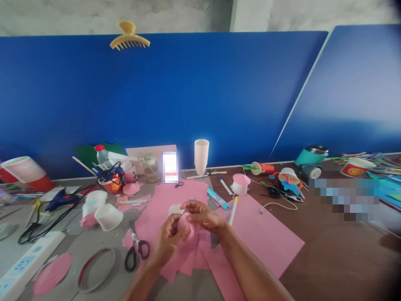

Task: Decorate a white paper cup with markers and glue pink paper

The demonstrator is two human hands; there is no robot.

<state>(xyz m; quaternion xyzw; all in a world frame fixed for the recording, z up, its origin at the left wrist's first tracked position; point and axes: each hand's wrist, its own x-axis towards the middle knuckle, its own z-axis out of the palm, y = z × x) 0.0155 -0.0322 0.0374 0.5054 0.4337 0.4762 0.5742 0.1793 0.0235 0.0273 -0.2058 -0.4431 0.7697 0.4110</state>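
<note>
Over the pink sheets in the middle of the table, my left hand (171, 236) and my right hand (203, 215) are closed on a curved piece of pink paper (182, 221). The thumbs press on its near face, and the fingers hide part of its edge. Just beyond it shows a small white round shape (176, 209); whether it is joined to the paper I cannot tell. Pink paper sheets (169, 194) lie in layers under both hands. Left of my left hand, black-handled scissors (134, 246) rest partly on the pink paper.
A glue stick (218, 198) and a pink-topped white cup (240, 184) sit to the right. White paper cups (108, 217), a grey tape ring (96, 269) and a power strip (28, 265) lie left. A tall cup stack (201, 156) stands by the blue partition (200, 92).
</note>
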